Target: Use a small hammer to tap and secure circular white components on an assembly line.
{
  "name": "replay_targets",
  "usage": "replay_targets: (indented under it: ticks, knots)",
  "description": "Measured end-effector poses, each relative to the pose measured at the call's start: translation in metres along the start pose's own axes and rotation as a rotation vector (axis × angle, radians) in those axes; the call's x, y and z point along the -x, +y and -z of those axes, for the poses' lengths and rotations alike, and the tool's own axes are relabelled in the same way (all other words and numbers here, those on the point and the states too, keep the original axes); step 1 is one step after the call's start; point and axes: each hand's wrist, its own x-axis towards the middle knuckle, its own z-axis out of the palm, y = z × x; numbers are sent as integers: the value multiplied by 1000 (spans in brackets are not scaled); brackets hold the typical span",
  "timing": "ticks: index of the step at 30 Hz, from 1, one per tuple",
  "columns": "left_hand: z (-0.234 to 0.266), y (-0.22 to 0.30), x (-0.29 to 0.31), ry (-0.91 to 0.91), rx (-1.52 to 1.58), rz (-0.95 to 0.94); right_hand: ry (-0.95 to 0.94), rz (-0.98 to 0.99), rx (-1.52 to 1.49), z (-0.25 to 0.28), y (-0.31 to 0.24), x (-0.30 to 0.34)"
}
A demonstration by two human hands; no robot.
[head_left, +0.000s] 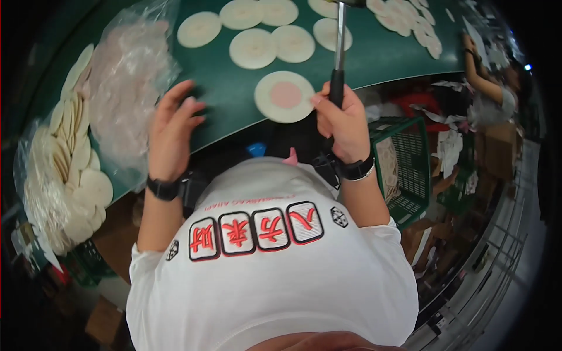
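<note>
Item: one pale disc with a pink centre (285, 96), on the green table (228, 96); its 6 o'clock rim reaches past the near edge. Round, so no long axis.

Right hand (344, 120): nearer of the two; disc at its 9 to 10 o'clock. Fingers curled about a black-gripped tool (339, 50) with a metal shaft, thumb tip at the disc's 3 o'clock rim; whether it pinches the rim, cannot tell. Tool's long axis: roughly 6 to 12 o'clock; far end partly cut off, kind uncertain.

Left hand (175, 126): well apart; disc between its 2 and 3 o'clock. Fingers loosely spread, blurred, no object seen in them. Clear plastic bag (126, 88) just beside, at 10 o'clock.

Plain discs (253, 48): several, at the pink-centred disc's 11 to 1 o'clock.
</note>
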Motion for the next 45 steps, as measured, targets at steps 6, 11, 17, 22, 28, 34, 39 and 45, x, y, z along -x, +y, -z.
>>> replay_targets:
  ticks: [6, 11, 17, 22, 28, 34, 39, 45]
  knots:
    - [40, 21, -14, 205, 77, -152, 423, 280, 94, 111, -54, -70]
    - [47, 29, -30, 352, 211, -317, 669, 355, 120, 221, -125, -157]
    - [18, 13, -11, 228, 243, -192, 551, 321, 283, 167, -102, -131]
    - [-20, 28, -6, -85, -104, -142, 295, 309, 53, 97, -42, -81]
    - [-31, 39, -46, -63, -1163, -589, 199, 309, 22, 65, -10, -70]
    - [-34, 24, -90, 68, -1650, -540, 250, 262, 98, 64, 1, -81]
    - [-29, 13, -98, 68, -1676, -697, 273, 254, 141, 67, 3, -83]
    - [-25, 21, -12, -188, -1774, -532, 268, 300, 150, 60, 5, -73]
